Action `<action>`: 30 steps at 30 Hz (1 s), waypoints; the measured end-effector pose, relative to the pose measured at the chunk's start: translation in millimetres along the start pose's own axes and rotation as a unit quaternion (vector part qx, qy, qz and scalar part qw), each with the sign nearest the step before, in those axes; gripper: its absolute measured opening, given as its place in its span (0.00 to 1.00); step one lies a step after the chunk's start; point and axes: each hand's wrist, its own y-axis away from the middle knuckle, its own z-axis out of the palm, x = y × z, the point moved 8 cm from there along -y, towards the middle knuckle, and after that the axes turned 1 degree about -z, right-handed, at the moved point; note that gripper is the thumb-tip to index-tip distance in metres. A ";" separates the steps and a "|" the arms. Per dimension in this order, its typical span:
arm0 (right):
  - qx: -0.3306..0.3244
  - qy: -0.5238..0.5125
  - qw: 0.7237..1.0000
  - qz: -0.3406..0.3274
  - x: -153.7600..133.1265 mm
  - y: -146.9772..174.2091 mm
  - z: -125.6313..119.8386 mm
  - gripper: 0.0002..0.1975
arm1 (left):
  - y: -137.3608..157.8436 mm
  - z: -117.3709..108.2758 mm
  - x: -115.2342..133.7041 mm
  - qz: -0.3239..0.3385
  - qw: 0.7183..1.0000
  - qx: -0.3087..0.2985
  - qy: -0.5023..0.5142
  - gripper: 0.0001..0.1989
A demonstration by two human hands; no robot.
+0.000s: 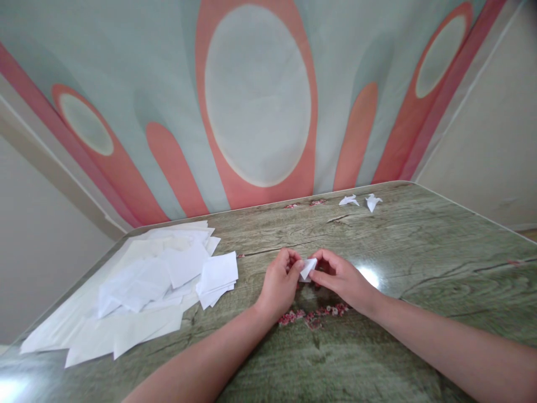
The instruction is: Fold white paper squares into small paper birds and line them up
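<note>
A small piece of folded white paper [308,267] is pinched between my two hands, just above the tabletop. My left hand [282,280] grips its left side with thumb and fingertips. On the other side, my right hand [342,280] has its thumb and index finger closed on the paper's right edge. The paper looks folded into a small pointed shape, and parts of it are hidden behind my fingers. At the far right of the table lie two folded white paper figures [349,200], [372,202] with pointed ends.
Large white sheets [96,330] are heaped on the table's left side, with smaller sheets on top. Beside them sits a short stack of square papers [217,277]. The wood-patterned table [440,268] meets a patterned backdrop [260,101] at its far edge.
</note>
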 end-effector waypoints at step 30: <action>0.005 -0.141 0.989 0.054 4.6 -2.7 -4.8 0.15 | -2.4 -6.3 10.5 0.021 0.996 -0.006 0.091 0.04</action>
